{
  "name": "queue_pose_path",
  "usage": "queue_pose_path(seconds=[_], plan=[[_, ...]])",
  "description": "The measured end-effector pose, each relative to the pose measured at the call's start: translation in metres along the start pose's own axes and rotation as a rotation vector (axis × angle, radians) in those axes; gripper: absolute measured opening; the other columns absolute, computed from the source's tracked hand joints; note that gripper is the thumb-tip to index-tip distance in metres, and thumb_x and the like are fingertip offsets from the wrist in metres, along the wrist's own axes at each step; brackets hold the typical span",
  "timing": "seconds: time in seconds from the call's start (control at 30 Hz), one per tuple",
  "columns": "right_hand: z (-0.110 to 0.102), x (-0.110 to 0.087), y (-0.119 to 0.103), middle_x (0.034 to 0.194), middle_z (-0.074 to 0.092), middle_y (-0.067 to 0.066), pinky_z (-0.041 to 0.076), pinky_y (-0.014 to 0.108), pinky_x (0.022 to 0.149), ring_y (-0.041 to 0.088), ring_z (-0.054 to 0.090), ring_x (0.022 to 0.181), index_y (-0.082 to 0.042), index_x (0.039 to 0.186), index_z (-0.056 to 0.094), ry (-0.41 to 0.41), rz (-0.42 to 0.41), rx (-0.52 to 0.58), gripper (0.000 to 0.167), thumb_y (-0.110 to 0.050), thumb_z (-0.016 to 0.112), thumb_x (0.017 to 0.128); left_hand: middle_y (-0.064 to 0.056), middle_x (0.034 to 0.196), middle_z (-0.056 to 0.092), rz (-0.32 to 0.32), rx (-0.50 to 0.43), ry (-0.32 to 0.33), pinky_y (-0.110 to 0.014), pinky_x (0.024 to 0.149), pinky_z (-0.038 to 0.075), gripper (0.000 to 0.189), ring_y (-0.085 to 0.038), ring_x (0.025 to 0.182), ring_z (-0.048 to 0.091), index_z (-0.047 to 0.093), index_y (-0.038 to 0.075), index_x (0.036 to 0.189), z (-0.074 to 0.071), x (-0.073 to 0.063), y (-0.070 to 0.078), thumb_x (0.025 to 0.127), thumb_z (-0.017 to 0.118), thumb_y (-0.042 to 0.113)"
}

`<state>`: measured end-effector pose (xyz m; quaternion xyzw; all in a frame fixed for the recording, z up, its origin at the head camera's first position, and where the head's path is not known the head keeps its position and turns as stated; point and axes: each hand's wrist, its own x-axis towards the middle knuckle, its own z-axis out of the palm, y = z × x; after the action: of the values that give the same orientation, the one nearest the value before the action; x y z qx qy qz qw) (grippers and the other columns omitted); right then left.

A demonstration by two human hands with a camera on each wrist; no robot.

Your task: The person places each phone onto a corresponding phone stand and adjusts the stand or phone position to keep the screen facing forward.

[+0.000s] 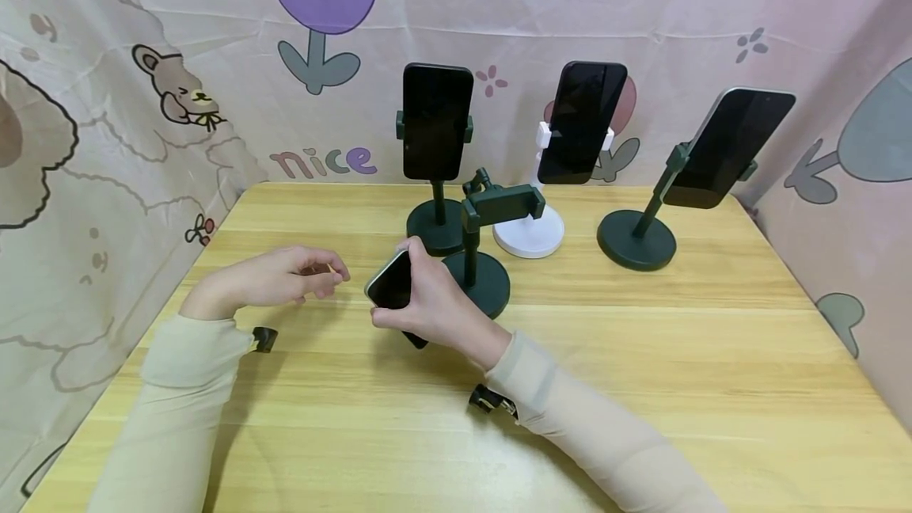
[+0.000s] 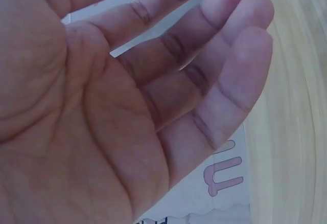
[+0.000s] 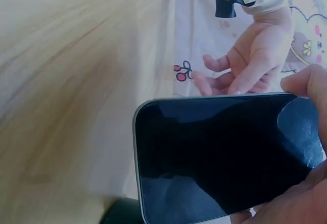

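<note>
My right hand (image 1: 445, 303) grips a smartphone (image 3: 219, 157) by its edges, thumb on one side and fingers on the other, its dark screen facing the right wrist camera. In the head view the phone is tilted above the table, left of a dark green phone stand (image 1: 502, 206) whose clamp holds nothing. To the left, my left hand (image 1: 285, 279) hovers over the table with loosely bent fingers and nothing in it. The left wrist view shows its bare palm (image 2: 112, 121).
Behind stand a dark green holder (image 1: 436, 216) and a white holder (image 1: 529, 232), each with a phone. Another green holder (image 1: 636, 240) with a tilted phone (image 1: 727, 147) is at the right. A printed cloth (image 1: 499, 6) hangs behind the wooden table (image 1: 606, 386).
</note>
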<state>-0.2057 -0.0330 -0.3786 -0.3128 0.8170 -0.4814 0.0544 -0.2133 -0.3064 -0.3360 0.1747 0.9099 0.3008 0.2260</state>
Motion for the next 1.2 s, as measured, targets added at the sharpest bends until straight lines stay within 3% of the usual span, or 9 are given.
queue_pose_path(seconds=[0.17, 0.4, 0.63, 0.87, 1.2], plan=[[-0.006, -0.007, -0.004, 0.117, 0.069, 0.012, 0.062, 0.031, 0.089, 0.021, 0.069, 0.102, -0.005, 0.137, 0.042, -0.003, -0.003, 0.018, 0.071, -0.016, 0.087, 0.084, -0.01, 0.119, 0.073, 0.021, 0.038, 0.015, -0.033, 0.072, 0.057, 0.024, -0.023, 0.1, 0.066, 0.069, 0.011, 0.127, 0.001, 0.0, 0.002, 0.112, 0.058, 0.025], [-0.015, -0.016, -0.004, 0.114, 0.071, 0.014, 0.064, 0.049, 0.089, 0.032, 0.073, 0.102, -0.006, 0.132, 0.042, -0.002, -0.009, 0.104, 0.065, -0.013, 0.084, 0.083, -0.007, 0.118, 0.075, 0.048, 0.096, 0.025, -0.034, 0.077, 0.057, 0.023, -0.023, 0.097, 0.066, 0.07, 0.013, 0.126, 0.004, 0.001, 0.009, 0.111, 0.059, 0.026], [-0.023, -0.022, -0.009, 0.113, 0.071, 0.011, 0.064, 0.044, 0.09, 0.026, 0.072, 0.102, -0.009, 0.131, 0.042, 0.019, -0.03, 0.057, 0.067, -0.017, 0.087, 0.082, 0.0, 0.106, 0.076, 0.116, 0.185, 0.127, -0.038, 0.086, 0.056, 0.019, -0.014, 0.099, 0.069, 0.071, 0.018, 0.125, 0.009, 0.002, 0.017, 0.111, 0.061, 0.026], [-0.033, -0.029, -0.016, 0.107, 0.074, 0.004, 0.061, 0.032, 0.087, 0.014, 0.072, 0.097, -0.012, 0.131, 0.043, 0.053, -0.022, 0.043, 0.067, -0.019, 0.088, 0.081, 0.005, 0.097, 0.074, 0.161, 0.185, 0.231, -0.032, 0.079, 0.057, 0.018, -0.018, 0.093, 0.071, 0.072, 0.018, 0.124, 0.011, 0.005, 0.024, 0.109, 0.063, 0.022], [-0.042, -0.037, -0.029, 0.102, 0.075, 0.0, 0.059, 0.03, 0.085, 0.01, 0.07, 0.094, -0.014, 0.128, 0.044, 0.071, -0.009, 0.079, 0.065, -0.019, 0.089, 0.081, 0.008, 0.096, 0.074, 0.193, 0.2, 0.274, -0.031, 0.077, 0.057, 0.016, -0.014, 0.09, 0.07, 0.072, 0.02, 0.123, 0.013, 0.003, 0.033, 0.108, 0.065, 0.021]])
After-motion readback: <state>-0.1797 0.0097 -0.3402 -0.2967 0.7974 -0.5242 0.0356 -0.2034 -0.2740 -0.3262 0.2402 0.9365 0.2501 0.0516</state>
